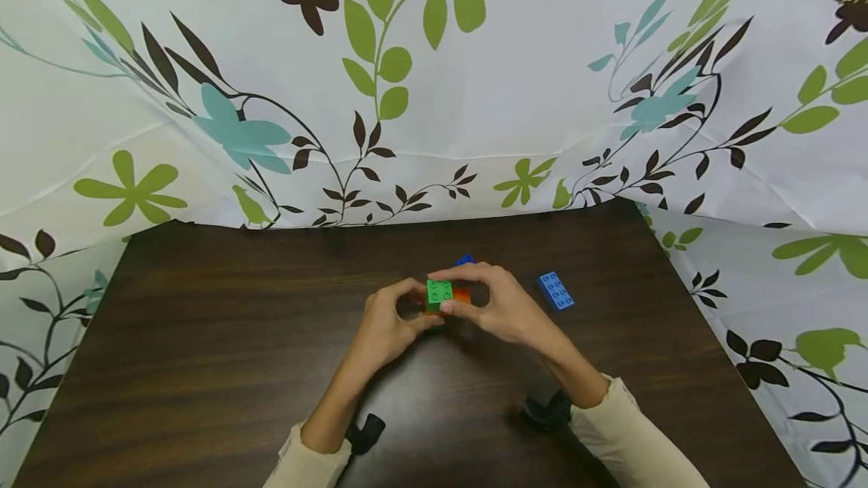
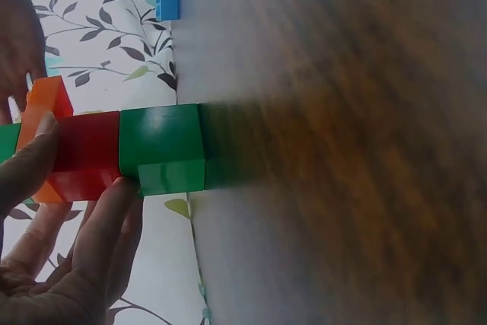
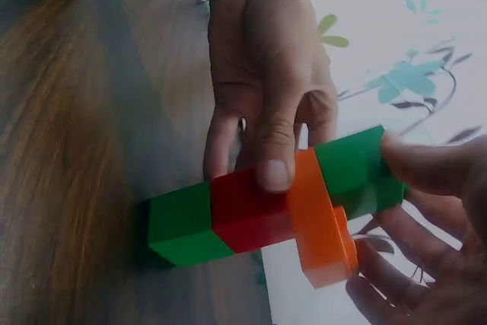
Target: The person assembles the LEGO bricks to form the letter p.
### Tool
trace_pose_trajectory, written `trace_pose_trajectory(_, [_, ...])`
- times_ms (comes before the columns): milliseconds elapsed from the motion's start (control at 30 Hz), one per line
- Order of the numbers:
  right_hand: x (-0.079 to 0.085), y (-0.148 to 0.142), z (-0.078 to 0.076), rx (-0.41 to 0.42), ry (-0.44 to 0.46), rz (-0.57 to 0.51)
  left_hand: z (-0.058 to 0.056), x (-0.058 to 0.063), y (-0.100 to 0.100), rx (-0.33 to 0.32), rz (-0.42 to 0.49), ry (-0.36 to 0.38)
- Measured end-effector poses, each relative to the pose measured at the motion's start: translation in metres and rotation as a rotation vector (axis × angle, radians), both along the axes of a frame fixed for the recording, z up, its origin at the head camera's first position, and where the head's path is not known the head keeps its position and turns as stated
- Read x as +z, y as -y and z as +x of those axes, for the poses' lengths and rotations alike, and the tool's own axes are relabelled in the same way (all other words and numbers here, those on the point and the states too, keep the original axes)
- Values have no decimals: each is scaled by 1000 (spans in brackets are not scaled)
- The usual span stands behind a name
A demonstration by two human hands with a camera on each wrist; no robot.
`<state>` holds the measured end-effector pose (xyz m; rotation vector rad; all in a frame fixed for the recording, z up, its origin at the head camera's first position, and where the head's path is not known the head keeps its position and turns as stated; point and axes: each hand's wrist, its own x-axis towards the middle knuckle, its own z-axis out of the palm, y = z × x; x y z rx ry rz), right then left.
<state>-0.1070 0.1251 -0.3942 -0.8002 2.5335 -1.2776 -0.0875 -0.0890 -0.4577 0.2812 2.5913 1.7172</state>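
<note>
A tower of toy building bricks stands on the table, bottom to top: a green brick (image 2: 162,146), a red brick (image 3: 247,222), an orange brick (image 3: 323,253) jutting out to one side, and an upper green brick (image 1: 439,290). My left hand (image 1: 388,324) grips the tower around the red brick, its thumb on the near face and fingers behind. With thumb and fingers my right hand (image 1: 505,306) pinches the upper green brick, other fingers beside the orange overhang. Whether the upper green brick is fully seated I cannot tell.
A blue brick (image 1: 556,291) lies on the dark table (image 1: 224,337) to the right. Another blue brick (image 1: 465,260) shows partly behind my right hand. A patterned cloth (image 1: 434,172) borders the table at the back and sides. Black wrist mounts (image 1: 366,434) sit at both wrists.
</note>
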Motion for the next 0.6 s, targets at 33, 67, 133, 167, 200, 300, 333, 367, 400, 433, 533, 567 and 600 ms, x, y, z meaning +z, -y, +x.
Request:
trace_pose_trajectory(33, [-2, -2, -2, 16, 27, -23, 0, 0, 0, 0, -5, 3])
trace_pose_trajectory(67, [-3, -5, -4, 29, 54, -51, 0, 0, 0, 0, -8, 8])
trace_pose_trajectory(133, [-6, -11, -8, 40, 103, -116, 0, 0, 0, 1, -15, 19])
trace_pose_trajectory(167, [-7, -14, -10, 37, 128, -152, 0, 0, 0, 2, -19, 23])
trace_pose_trajectory(200, [-8, -17, -12, 27, 143, -182, 1, 0, 0, 4, -23, 27])
trace_pose_trajectory(300, [-12, -24, -19, -40, 159, -230, 1, 1, -1, 12, -34, 32])
trace_pose_trajectory(333, [-13, -25, -22, -68, 160, -228, 1, 2, -1, 14, -41, 33])
trace_pose_trajectory(367, [-15, -27, -24, -99, 161, -221, 2, 3, -2, 14, -48, 33])
trace_pose_trajectory(400, [-17, -28, -26, -131, 168, -211, 2, 3, -2, 15, -56, 35])
trace_pose_trajectory(433, [-20, -29, -28, -166, 183, -202, 2, 4, -2, 14, -66, 37])
trace_pose_trajectory(533, [-28, -29, -33, -269, 235, -186, 3, 4, -3, 7, -70, 60])
trace_pose_trajectory(567, [-31, -29, -35, -305, 255, -186, 4, 5, -4, 3, -62, 72])
trace_pose_trajectory(600, [-34, -29, -37, -334, 268, -186, 4, 5, -4, -1, -58, 81])
